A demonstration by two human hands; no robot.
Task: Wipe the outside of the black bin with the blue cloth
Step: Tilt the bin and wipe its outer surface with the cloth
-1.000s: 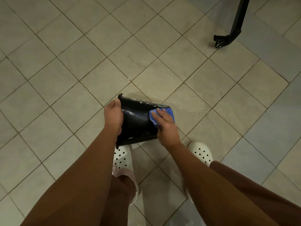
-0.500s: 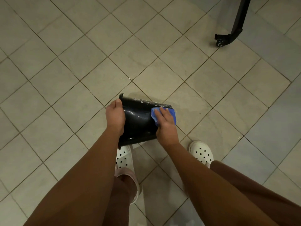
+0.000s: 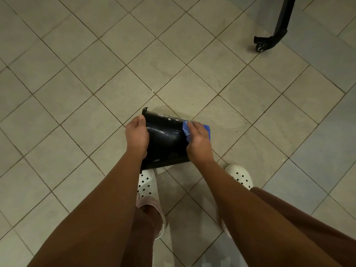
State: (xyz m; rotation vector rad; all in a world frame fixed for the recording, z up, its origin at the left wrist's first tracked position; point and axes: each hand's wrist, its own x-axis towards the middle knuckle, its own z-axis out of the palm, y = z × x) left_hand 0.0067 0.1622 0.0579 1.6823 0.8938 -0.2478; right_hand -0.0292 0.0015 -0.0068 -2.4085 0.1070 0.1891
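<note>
Mid-wipe: left hand (image 3: 137,136) clasps the tipped black bin (image 3: 165,140), right hand (image 3: 198,140) presses the blue cloth (image 3: 186,130) flat; next, rotate to unwiped, speckled side.

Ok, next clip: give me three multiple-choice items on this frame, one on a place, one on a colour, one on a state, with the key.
1. Where is the cloth?
A. on the floor
B. under the right hand, against the bin
C. inside the bin

2. What colour are the shoes?
A. white
B. red
C. black

3. How does the bin lie?
A. upright
B. tipped on its side
C. upside down

Key: B, the right hand presses the blue cloth on the black bin; A, both shoes are white; B, the left hand grips its rim sideways.
</note>
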